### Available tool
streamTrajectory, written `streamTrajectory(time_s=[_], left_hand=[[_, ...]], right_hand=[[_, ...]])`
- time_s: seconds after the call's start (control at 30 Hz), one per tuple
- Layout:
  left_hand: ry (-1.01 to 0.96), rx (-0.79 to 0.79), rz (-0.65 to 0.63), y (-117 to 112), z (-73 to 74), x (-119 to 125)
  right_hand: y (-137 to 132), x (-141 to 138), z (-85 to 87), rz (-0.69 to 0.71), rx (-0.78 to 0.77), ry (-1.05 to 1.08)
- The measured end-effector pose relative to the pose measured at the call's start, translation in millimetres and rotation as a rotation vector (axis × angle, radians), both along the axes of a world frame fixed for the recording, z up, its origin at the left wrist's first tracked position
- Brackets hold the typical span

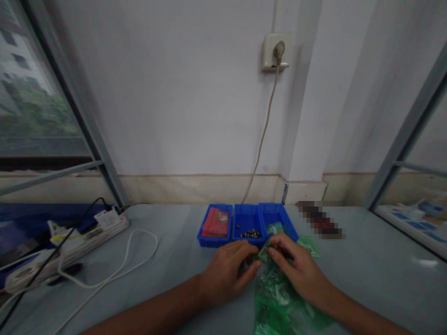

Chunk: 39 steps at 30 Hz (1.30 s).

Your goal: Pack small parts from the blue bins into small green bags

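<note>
Both my hands meet in front of the blue bins, closed about a small green plastic bag (pixel 264 251). My left hand (pixel 230 267) has its fingers curled, with the fingertips at the bag's left edge. My right hand (pixel 298 265) pinches the bag from the right between thumb and fingers. What the small bag contains is too blurred to tell. Below the hands lies a pile of larger green plastic bags (pixel 277 304), partly covered by my right hand and wrist. Small metal parts, perhaps screws (pixel 251 233), lie in the middle blue bin (pixel 247 215).
The left blue bin (pixel 205 242) contains pink packets (pixel 215 222); the right blue bin (pixel 274 214) has green plastic in it. A power strip (pixel 66 251) and a white cable (pixel 120 270) lie at left. A blurred-out item (pixel 321 220) rests at back right.
</note>
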<state>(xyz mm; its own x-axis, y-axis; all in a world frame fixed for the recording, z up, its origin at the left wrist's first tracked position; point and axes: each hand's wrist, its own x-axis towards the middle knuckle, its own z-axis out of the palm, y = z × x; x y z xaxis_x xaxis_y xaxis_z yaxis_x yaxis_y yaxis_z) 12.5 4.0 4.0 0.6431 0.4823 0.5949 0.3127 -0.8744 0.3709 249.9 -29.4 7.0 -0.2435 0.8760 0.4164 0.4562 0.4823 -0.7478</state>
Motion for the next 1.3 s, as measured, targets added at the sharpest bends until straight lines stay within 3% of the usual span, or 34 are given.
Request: streamTrajectory(time_s=[0.87,1.3], left_hand=[[-0.052,0.018,0.058,1.5,-3.6,1.8],[-0.051,0.004,0.062,1.3,-3.9,1.5]], right_hand=[[0.0,-1.7,-2.5,0.026,-0.032,0.002],[1.1,-1.1,-3.3,0.063,0.032,-0.042]])
